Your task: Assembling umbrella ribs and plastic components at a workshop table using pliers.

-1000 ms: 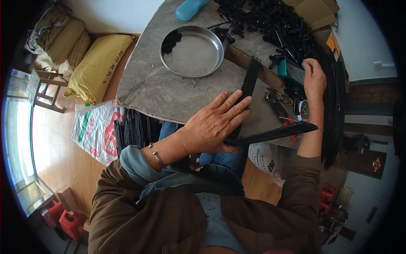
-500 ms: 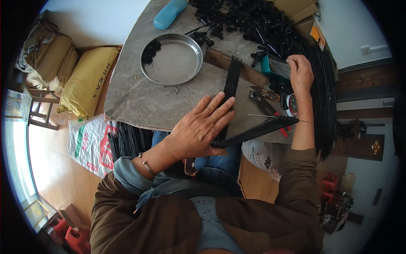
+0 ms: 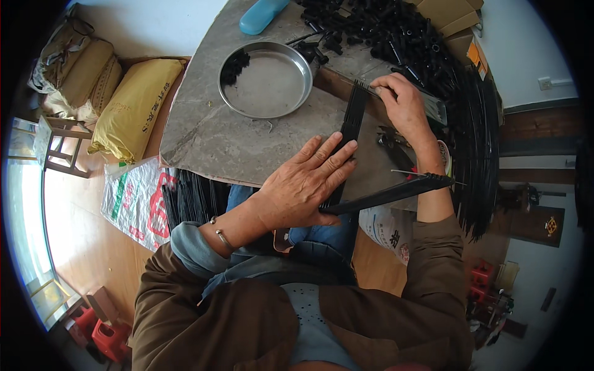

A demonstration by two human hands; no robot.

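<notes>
My left hand (image 3: 303, 179) lies flat with its fingers stretched over a row of thin black rods (image 3: 356, 110), pressing them side by side on the table edge. From under its thumb a long black strip (image 3: 390, 195) slants out to the right, with a thin metal wire (image 3: 406, 172) crossing near its far end. My right hand (image 3: 405, 108) is closed in a pinch at the far tips of the rods. Between its finger and thumb is a thin metal wire (image 3: 373, 91), partly hidden. Behind that hand stands a small green container (image 3: 437, 111) holding thin pale pieces.
A round metal tray (image 3: 266, 80) with small black bits sits on the grey table (image 3: 192, 136). A blue case (image 3: 263, 17) lies behind it. Black tubular parts (image 3: 396, 37) are heaped at the back; long black strands (image 3: 476, 154) hang at the right. Pliers (image 3: 393, 139) lie near my right wrist.
My right hand has moved left from the green container to the tips of the rods. My left hand keeps its place on the rods; the whole view has shifted slightly.
</notes>
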